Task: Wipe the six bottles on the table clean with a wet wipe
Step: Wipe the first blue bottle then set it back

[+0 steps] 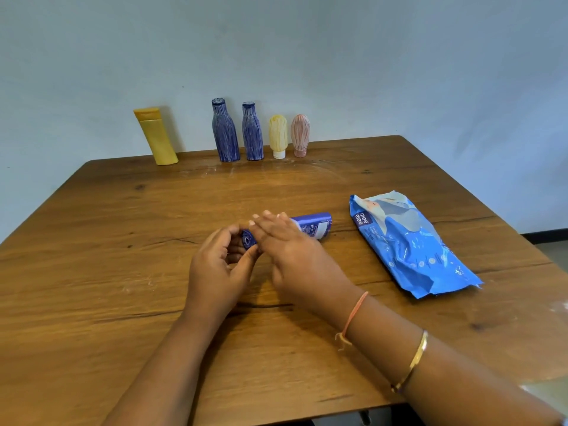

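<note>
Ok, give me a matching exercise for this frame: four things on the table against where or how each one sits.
Things: 1 plain yellow bottle; 2 pink bottle; 3 glossy blue bottle; 4 wet wipe pack.
States: A on its side, near the centre; B flat, farthest right; C tilted, back left; D standing cap-down, right end of the back row.
Pairs: 1-C, 2-D, 3-A, 4-B.
</note>
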Demonstrator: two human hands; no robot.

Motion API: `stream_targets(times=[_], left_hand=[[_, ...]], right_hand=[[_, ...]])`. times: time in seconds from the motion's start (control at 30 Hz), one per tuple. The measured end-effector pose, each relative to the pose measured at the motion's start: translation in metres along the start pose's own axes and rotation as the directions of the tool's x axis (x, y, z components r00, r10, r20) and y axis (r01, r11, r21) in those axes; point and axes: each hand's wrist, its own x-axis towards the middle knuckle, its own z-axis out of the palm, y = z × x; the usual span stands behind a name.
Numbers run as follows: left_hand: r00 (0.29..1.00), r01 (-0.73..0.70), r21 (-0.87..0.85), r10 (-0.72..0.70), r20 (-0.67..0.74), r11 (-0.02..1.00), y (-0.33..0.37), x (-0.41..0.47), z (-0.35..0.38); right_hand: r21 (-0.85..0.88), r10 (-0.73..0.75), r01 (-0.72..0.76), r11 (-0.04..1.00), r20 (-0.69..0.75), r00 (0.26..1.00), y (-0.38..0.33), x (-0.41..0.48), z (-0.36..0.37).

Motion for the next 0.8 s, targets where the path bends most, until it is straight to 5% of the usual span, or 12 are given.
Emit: stream_targets(times=[0.1, 0.37, 0.47, 0.63, 0.8], left_hand=[[1.0, -0.003, -0.002, 0.003, 0.018, 1.0, 0.001, -0.001, 0.0], [0.998, 0.055, -0.03, -0.055, 0.002, 0.998, 0.001, 0.001, 0.001], [0.999, 0.051, -0.018, -0.051, 0.003, 0.999, -0.001, 0.001, 0.002], [1.0, 0.009, 0.063, -0.01, 0.024, 0.998, -0.005, 0.0, 0.0], [0.997, 0.061, -0.006, -0.061, 0.045, 0.998, -0.007, 0.001, 0.003]], right_hand=[[-0.017, -0.045, 0.045, 0.999, 0.022, 0.999, 0.003, -0.001, -0.002], [0.077, 0.398, -0.395, 0.916, -0.034, 0.917, 0.053, 0.001, -0.02], [0.018, 0.322, -0.322, 0.947, -0.019, 0.947, 0.035, 0.004, -0.014], [-0.018, -0.001, 0.002, 1.0, 0.081, 0.997, -0.009, 0.008, -0.001], [-0.014, 0.061, -0.06, 0.998, 0.06, 0.996, 0.013, 0.006, -0.007]])
